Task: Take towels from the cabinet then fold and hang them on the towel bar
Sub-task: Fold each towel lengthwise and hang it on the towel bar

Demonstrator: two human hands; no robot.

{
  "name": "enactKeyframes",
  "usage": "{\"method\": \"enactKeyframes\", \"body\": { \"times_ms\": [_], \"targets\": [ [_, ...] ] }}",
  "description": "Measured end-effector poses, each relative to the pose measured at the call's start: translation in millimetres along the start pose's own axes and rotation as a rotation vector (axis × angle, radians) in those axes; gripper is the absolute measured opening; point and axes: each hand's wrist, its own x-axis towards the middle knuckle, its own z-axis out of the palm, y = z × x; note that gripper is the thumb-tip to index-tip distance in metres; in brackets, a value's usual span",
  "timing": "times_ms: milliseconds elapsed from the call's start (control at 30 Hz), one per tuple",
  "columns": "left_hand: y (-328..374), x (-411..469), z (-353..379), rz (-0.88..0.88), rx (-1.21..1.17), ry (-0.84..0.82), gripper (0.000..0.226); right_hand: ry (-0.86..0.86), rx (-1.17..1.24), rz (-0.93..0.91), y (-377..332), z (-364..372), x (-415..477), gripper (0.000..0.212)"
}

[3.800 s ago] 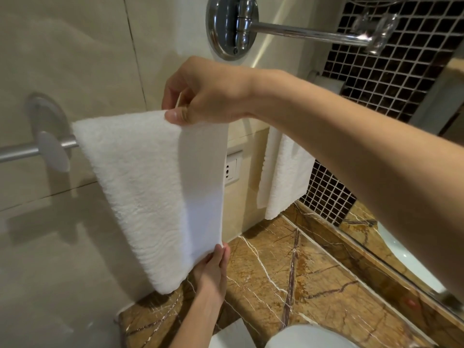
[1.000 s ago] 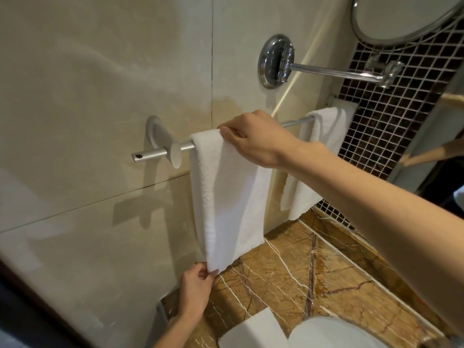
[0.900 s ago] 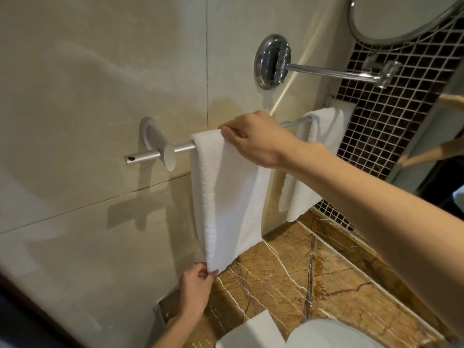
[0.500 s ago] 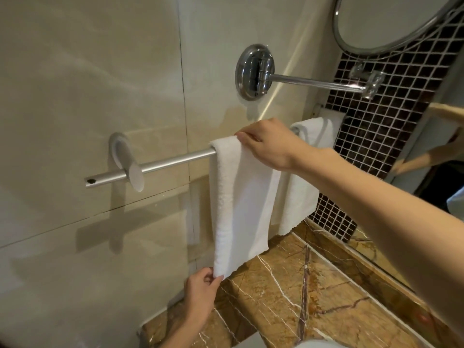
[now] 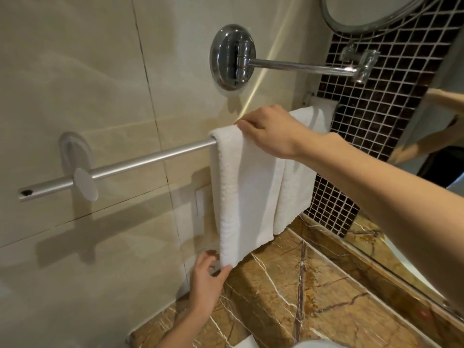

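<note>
A folded white towel (image 5: pixel 247 192) hangs over the silver towel bar (image 5: pixel 140 162) on the beige wall. My right hand (image 5: pixel 271 133) rests on the towel's top fold at the bar, fingers pressing it. My left hand (image 5: pixel 208 275) pinches the towel's lower left corner between thumb and fingers. A second white towel (image 5: pixel 297 194) hangs on the same bar just to the right, touching the first, its top partly hidden behind my right hand.
A chrome wall mount with a swing arm (image 5: pixel 288 65) carries a round mirror (image 5: pixel 371 11) above the bar. Brown marble counter (image 5: pixel 301 292) lies below. Dark mosaic tile (image 5: pixel 371 116) and a wall mirror (image 5: pixel 431 136) stand at right. A wall socket (image 5: pixel 199 202) sits behind the towel.
The towel has slid right along the bar, up against the second towel, leaving more bare bar at left. Both hands kept their hold; the left hand's grip looks looser now.
</note>
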Motion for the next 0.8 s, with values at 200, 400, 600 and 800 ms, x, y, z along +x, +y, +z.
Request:
{"method": "enactKeyframes", "body": {
  "times_ms": [200,400,600,800],
  "targets": [
    [-16.1,16.9,-4.2,0.025,-0.006,-0.183,0.013,-0.049,0.035,0.028,-2.4,-4.6,0.6,0.038],
    [-11.7,30.2,4.3,0.028,-0.005,-0.282,0.018,-0.107,0.046,0.041,-7.3,-8.9,8.2,0.039],
    [-11.1,35.6,15.9,0.006,-0.019,-0.216,0.022,-0.161,0.077,0.089,-6.3,-12.1,13.8,0.037],
    [-18.1,34.1,19.7,0.03,-0.075,-0.15,0.02,-0.147,0.103,0.091,-4.3,-8.5,15.0,0.038]
  ]
}}
